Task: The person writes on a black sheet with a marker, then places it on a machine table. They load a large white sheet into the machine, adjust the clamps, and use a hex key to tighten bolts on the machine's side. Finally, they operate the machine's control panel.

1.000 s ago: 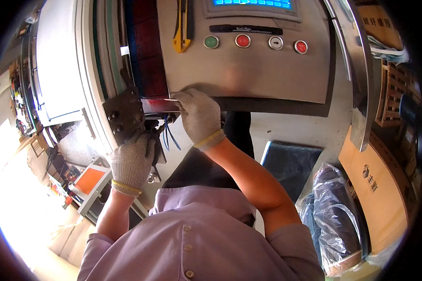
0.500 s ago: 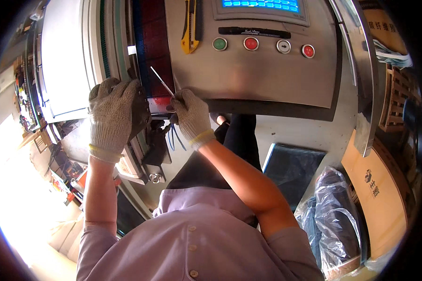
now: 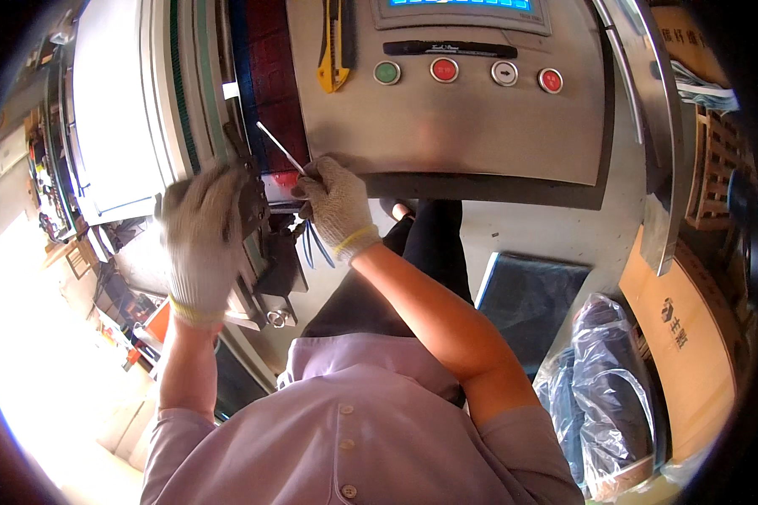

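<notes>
My right hand [image 3: 338, 204], in a knitted glove with a yellow cuff, is closed on a thin metal rod [image 3: 280, 146]. The rod points up and to the left, over the dark red strip [image 3: 271, 93] beside the control panel. My left hand [image 3: 200, 240], gloved the same way, is smeared by motion. It is over the near end of the machine's long rails [image 3: 195, 76], beside a dark metal bracket [image 3: 257, 189]. Its fingers are too blurred to show whether they hold anything. Blue cables [image 3: 312, 246] hang just below my right hand.
On the steel control panel [image 3: 446, 135] are a yellow utility knife [image 3: 333, 50], a black marker [image 3: 449, 49], round push buttons and a lit screen [image 3: 459, 3]. A white surface [image 3: 122, 101] lies left of the rails. Plastic-wrapped rolls [image 3: 606, 387] and a cardboard box [image 3: 686, 337] are at lower right.
My left hand has moved slightly down from the rail end, uncovering more of the dark bracket, and is now blurred. My right hand still holds the rod, a little further left in the picture.
</notes>
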The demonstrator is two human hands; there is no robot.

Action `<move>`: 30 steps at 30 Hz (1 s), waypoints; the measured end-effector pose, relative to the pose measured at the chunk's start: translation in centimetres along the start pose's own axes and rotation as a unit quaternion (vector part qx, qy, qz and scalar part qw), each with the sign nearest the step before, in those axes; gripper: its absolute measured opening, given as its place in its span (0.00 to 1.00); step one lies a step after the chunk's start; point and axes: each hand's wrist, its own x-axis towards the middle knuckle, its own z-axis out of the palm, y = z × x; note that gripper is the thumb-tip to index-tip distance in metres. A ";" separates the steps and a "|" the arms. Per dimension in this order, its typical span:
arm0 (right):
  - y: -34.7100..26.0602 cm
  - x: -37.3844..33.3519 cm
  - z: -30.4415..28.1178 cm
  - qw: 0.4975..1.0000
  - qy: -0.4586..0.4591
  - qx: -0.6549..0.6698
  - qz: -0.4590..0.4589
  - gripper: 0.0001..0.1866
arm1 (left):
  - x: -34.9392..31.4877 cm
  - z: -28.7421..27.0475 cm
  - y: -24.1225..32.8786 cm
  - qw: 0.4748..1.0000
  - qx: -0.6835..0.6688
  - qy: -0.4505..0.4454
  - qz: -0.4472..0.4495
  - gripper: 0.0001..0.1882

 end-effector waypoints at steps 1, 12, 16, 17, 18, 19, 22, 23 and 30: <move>-0.6 -0.2 -0.1 1.000 -0.013 0.000 0.012 0.04 | -3.1 -0.3 1.2 0.992 -0.093 -0.047 -0.065 0.12; -1.8 0.0 0.3 0.999 -0.015 -0.026 0.012 0.03 | -7.2 1.8 3.4 0.965 -0.051 -0.199 -0.161 0.22; -1.0 0.1 1.1 0.999 -0.008 -0.034 0.012 0.04 | -6.2 1.4 3.5 0.944 -0.062 -0.265 -0.188 0.22; -0.7 0.2 1.3 0.999 0.002 -0.048 -0.006 0.04 | -6.3 1.4 3.5 0.946 -0.057 -0.261 -0.186 0.22; -0.4 0.2 1.4 0.998 0.011 -0.062 -0.024 0.04 | -6.3 1.5 3.4 0.947 -0.052 -0.257 -0.183 0.22; -0.6 0.3 1.6 0.999 0.002 -0.053 -0.005 0.04 | -6.3 1.5 3.4 0.948 -0.051 -0.257 -0.181 0.22; -0.7 0.7 2.0 0.999 -0.015 -0.027 0.027 0.05 | -6.3 1.4 3.2 0.950 -0.044 -0.258 -0.171 0.21; -0.5 0.9 2.2 0.999 -0.014 -0.021 0.021 0.05 | -6.2 1.4 3.1 0.951 -0.040 -0.259 -0.166 0.21; -1.3 1.4 2.6 0.998 -0.040 0.004 0.056 0.07 | -6.4 1.7 2.7 0.958 -0.036 -0.245 -0.145 0.20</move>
